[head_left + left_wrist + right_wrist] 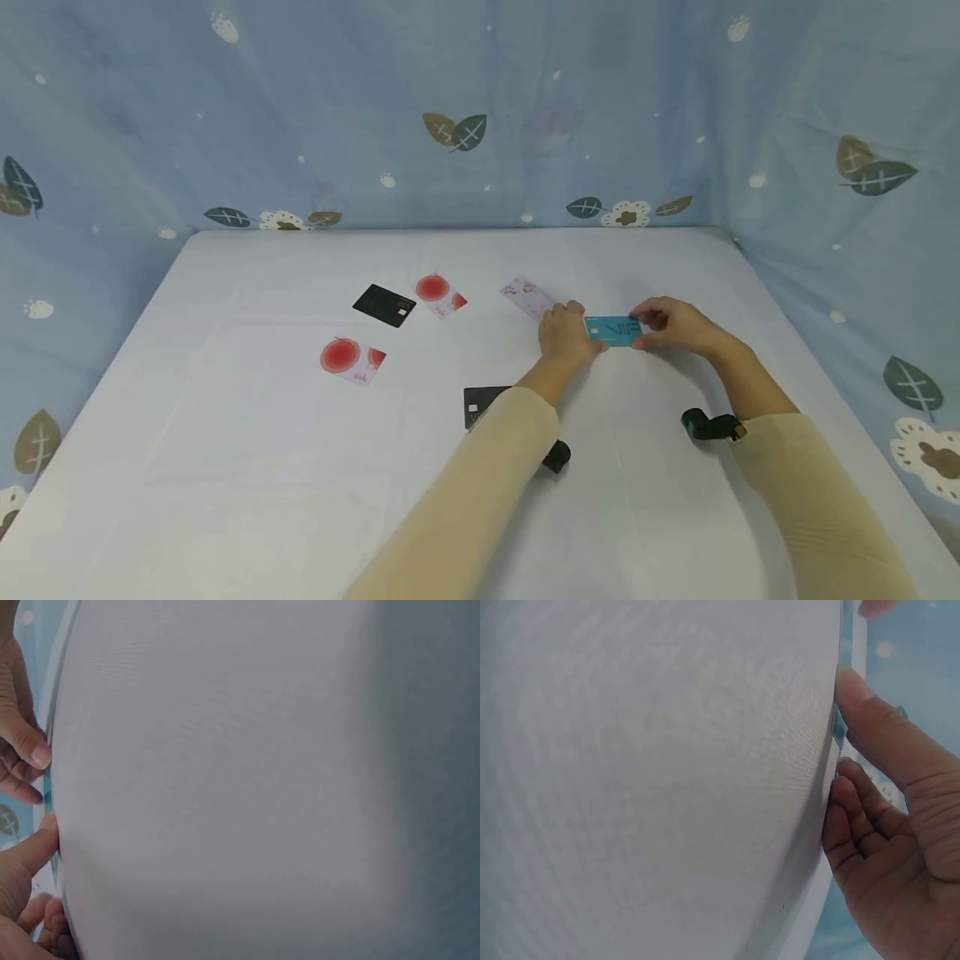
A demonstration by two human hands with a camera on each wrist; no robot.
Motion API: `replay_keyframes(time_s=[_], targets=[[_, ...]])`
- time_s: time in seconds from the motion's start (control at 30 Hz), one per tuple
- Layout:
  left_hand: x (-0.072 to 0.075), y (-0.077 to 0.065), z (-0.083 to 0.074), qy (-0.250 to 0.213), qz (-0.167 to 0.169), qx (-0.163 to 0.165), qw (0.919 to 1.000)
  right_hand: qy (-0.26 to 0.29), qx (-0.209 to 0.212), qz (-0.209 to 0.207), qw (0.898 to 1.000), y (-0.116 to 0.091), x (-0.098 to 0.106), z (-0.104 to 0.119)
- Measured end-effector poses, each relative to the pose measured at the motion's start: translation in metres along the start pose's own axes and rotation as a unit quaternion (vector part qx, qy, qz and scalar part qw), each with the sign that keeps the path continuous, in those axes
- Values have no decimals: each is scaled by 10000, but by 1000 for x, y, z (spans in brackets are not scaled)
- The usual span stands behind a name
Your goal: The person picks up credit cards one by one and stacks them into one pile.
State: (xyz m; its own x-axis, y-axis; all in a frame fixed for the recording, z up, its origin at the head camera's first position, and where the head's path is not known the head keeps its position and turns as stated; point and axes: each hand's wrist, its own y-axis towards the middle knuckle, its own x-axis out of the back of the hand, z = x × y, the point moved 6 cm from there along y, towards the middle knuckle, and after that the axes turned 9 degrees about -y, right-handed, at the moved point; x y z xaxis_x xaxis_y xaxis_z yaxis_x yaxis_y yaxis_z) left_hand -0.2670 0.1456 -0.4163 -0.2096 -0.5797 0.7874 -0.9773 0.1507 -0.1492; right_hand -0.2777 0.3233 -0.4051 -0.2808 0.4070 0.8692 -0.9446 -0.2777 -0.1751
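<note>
A teal card [613,331] printed with "VIP" lies between my two hands on the right part of the table in the head view. My left hand [566,335] holds its left end, with the thumb at the lower corner. At the opposite end, my right hand [677,325] pinches the card between thumb and fingers. Both wrist views show the card nearly edge-on, low against the white tabletop. Just behind the left hand lies a pale floral card [525,293], its near end partly covered by that hand. A dark card [482,403] is partly hidden under the left forearm.
Left of the hands lie a black card [384,305] and two white cards with red circles, one farther back [441,296] and one nearer [352,361]. A white cloth covers the table [225,467]. Blue patterned fabric [480,108] hangs behind it.
</note>
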Motion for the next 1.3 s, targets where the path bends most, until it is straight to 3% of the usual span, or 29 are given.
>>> replay_keyframes(time_s=[0.4,0.87,1.07,1.3], targets=[[-4,-2,1,-174,371,-84,9991,79,-51,450,9989,-2,-5,0],[-6,-5,12,220,479,-264,9983,185,-143,817,9964,5,-20,6],[-2,-5,8,244,501,-468,9973,95,-163,685,9975,4,-14,5],[-3,-3,-3,699,406,-1093,9907,149,-107,609,9980,-3,-7,7]])
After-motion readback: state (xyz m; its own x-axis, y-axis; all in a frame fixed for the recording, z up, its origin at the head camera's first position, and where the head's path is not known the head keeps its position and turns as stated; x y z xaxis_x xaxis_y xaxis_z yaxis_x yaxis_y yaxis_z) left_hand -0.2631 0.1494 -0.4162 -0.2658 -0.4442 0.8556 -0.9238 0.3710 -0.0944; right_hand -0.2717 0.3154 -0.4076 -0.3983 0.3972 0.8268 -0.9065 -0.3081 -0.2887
